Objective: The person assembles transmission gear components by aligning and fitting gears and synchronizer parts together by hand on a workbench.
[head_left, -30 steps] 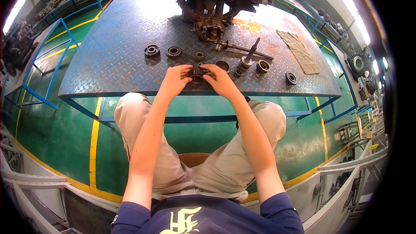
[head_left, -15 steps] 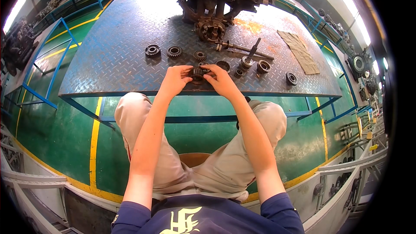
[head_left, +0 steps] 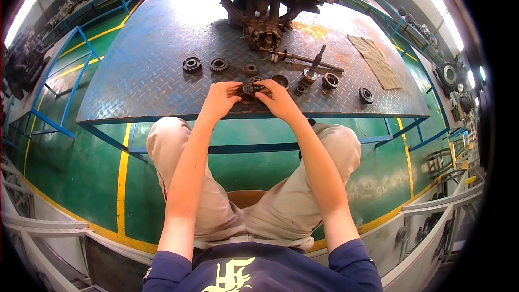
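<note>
Near the front edge of the metal table, a dark toothed gear assembly (head_left: 248, 93) sits between my two hands. My left hand (head_left: 220, 99) grips it from the left, fingers over the far side and thumb nearer me. From the right, my right hand (head_left: 274, 96) grips it the same way. A small gear (head_left: 251, 69) lies just beyond the assembly, and a ring gear (head_left: 280, 81) rests right by my right fingers. Farther right stand a shaft with a gear (head_left: 310, 75) pointing up and another gear (head_left: 330, 80). My fingers partly hide the assembly.
Two gears (head_left: 219, 65) lie to the left, and a single gear (head_left: 366, 95) near the right front edge. A long shaft (head_left: 313, 61) lies behind the parts. A large engine (head_left: 265, 0) stands at the back of the diamond-plate table (head_left: 135, 75). A folded cloth (head_left: 374, 60) lies at right.
Both hands keep their grip on the gear assembly, with hardly any finger movement. The whole view has shifted slightly, so the scene sits a little farther right.
</note>
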Available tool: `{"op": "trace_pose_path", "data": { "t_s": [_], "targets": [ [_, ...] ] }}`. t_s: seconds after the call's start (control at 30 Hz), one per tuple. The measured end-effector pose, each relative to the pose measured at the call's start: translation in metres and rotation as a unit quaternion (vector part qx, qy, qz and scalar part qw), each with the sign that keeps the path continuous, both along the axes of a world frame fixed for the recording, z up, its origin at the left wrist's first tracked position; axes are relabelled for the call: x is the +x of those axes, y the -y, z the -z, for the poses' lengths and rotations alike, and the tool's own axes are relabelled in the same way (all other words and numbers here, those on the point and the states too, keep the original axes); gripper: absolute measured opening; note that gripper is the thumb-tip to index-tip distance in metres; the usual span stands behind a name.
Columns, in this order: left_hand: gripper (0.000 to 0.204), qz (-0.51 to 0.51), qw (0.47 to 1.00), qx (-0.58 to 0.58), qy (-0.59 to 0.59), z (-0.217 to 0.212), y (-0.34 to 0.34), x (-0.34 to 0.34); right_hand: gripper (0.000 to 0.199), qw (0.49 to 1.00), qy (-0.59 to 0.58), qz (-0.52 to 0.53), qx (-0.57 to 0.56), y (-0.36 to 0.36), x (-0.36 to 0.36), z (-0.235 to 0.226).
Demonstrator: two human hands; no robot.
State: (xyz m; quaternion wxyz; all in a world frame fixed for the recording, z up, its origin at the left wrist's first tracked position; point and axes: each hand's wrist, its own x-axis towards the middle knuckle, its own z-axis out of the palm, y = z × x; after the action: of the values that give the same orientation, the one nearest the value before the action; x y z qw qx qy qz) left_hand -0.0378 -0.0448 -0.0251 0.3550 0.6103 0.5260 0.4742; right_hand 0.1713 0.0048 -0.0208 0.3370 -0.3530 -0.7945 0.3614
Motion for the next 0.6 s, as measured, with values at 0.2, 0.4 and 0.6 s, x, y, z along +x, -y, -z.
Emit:
{"op": "trace_pose_path", "data": {
  "t_s": [0.2, 0.4, 0.6],
  "targets": [
    [0.044, 0.0, 1.0, -0.004, 0.006, 0.004, -0.002, -0.004, 0.032, 1.0, -0.001, 0.006, 0.013, -0.001, -0.002, 0.003],
    [0.044, 0.007, 1.0, -0.015, -0.011, -0.001, -0.001, -0.002, 0.03, 0.999, -0.031, 0.01, 0.027, -0.005, 0.001, 0.009],
    [0.045, -0.006, 1.0, -0.015, -0.019, 0.002, -0.003, -0.003, 0.024, 0.995, -0.015, 0.08, 0.057, -0.009, 0.006, 0.005]
  ]
}}
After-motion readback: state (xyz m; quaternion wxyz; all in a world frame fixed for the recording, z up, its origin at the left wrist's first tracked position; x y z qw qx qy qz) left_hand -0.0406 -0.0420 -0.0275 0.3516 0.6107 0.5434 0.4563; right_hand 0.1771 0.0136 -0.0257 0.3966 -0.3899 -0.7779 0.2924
